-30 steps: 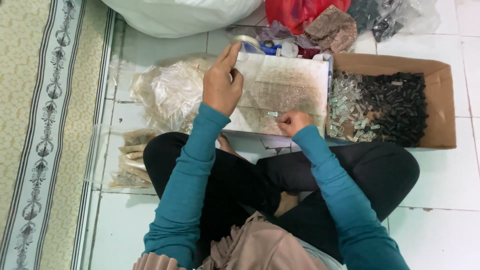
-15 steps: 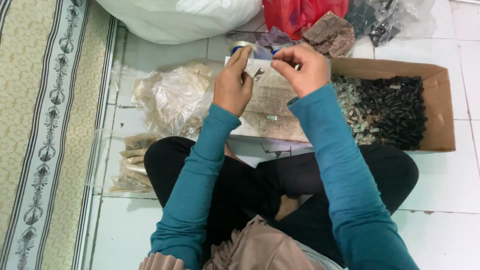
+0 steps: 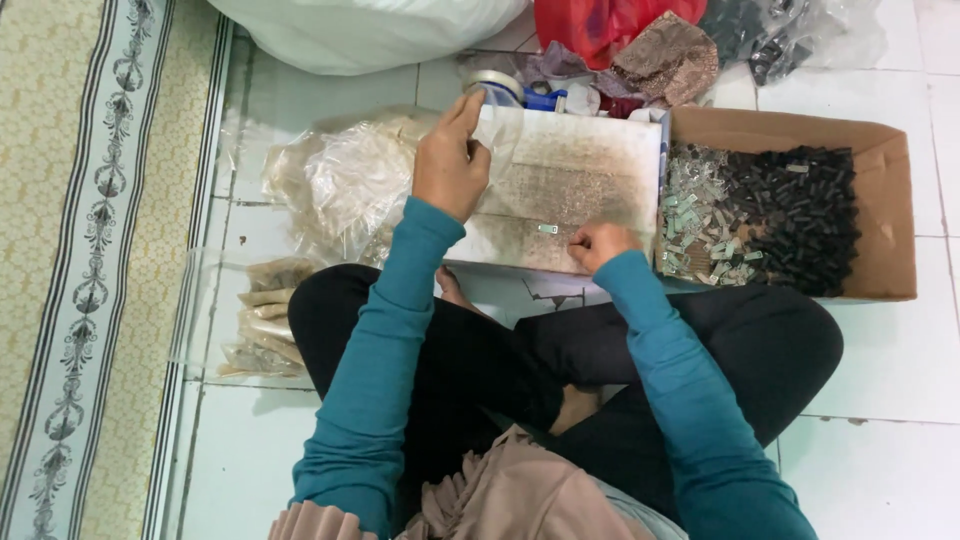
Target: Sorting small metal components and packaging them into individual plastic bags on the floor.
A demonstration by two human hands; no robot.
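Head view: a person sits cross-legged on the tiled floor [image 3: 900, 360] with a flat white tray [image 3: 590, 170] in front of the knees, its surface speckled with fine grey bits.

The left hand [image 3: 450, 160] rests at the tray's far left corner, fingers partly curled and pinching what looks like a clear plastic bag [image 3: 505, 120]; the grip itself is hard to make out. The right hand [image 3: 600, 245] lies clenched at the tray's near edge, fingertips drawn together just beside a small metal piece [image 3: 547, 229] lying on the tray near that edge. I cannot tell whether it already holds another piece.

Risks, as I judge them: the piece is tiny and sits close to the near edge, so a careless sweep of the right hand could knock it off onto the floor or into the lap. The thin bag, held one-handed, could sag shut or slip.

Counts: one tray, one loose metal piece clearly visible on it, and one cardboard box [image 3: 890, 200] touching the tray's right edge, filled with small black and silvery parts too many to count. Two hands are visible.
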